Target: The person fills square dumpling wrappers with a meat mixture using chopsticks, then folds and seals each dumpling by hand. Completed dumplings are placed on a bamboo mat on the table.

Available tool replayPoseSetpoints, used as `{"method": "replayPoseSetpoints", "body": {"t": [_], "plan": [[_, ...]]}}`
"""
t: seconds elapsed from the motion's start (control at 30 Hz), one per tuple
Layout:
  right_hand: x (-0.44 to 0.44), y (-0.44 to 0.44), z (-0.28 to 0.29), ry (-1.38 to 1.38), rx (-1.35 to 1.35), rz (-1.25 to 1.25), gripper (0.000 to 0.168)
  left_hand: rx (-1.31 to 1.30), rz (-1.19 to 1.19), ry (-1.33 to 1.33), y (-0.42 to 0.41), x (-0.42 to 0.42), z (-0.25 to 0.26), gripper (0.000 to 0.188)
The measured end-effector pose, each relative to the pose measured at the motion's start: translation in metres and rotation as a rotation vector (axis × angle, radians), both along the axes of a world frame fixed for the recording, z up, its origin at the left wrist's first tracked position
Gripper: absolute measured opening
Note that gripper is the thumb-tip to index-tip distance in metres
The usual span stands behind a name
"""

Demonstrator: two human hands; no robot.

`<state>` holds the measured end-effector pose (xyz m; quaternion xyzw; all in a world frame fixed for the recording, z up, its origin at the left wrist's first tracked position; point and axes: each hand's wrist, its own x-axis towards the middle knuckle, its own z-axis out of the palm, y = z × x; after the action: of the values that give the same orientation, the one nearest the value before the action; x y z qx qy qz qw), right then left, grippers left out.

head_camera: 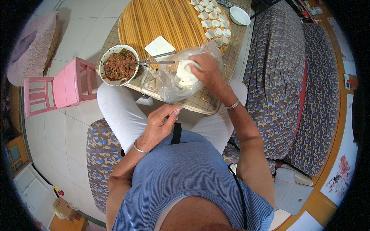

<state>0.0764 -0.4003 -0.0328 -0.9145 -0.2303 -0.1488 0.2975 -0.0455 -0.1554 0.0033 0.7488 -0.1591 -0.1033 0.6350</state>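
My right hand (204,69) grips the upper edge of a stack of dough wrappers (185,75) inside a clear plastic bag (173,91) at the table's near edge. In front of my waist, my left hand (164,118) is held up with its thumb and index finger together; whether anything is between them cannot be told. A white bowl of minced filling (119,65) stands to the left, with metal utensils (160,62) reaching out of it to the right. One square wrapper (159,47) lies on the round slatted tray (156,20). Folded dumplings (215,23) line the tray's right side.
The small table (199,101) has a tiled-pattern top. An empty white bowl (240,16) sits at its far right corner. A pink chair (65,86) stands at the left, with a fluffy pet bed (34,49) beyond. A patterned sofa (277,80) is on the right.
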Motion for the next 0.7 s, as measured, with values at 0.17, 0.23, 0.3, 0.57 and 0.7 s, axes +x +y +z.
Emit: {"method": "replayPoseSetpoints", "body": {"t": [0.17, 0.23, 0.3, 0.57, 0.7], "plan": [[0.017, -0.014, -0.014, 0.546, 0.594, -0.293, 0.02, 0.006, -0.019, -0.008, -0.003, 0.004, -0.001, 0.017], [0.025, -0.015, -0.012, 0.582, 0.664, -0.251, 0.024, 0.018, -0.018, -0.012, -0.004, 0.005, -0.002, 0.017], [0.026, -0.019, 0.0, 0.614, 0.633, -0.212, 0.025, 0.021, -0.016, -0.012, -0.005, 0.006, -0.002, 0.017], [0.037, -0.017, 0.034, 0.938, 0.829, -0.199, 0.039, 0.022, -0.054, -0.019, -0.014, 0.015, 0.002, 0.017], [0.052, -0.021, 0.019, 0.847, 0.407, -0.18, 0.031, 0.044, -0.087, -0.033, -0.015, 0.019, 0.0, 0.018]]}}
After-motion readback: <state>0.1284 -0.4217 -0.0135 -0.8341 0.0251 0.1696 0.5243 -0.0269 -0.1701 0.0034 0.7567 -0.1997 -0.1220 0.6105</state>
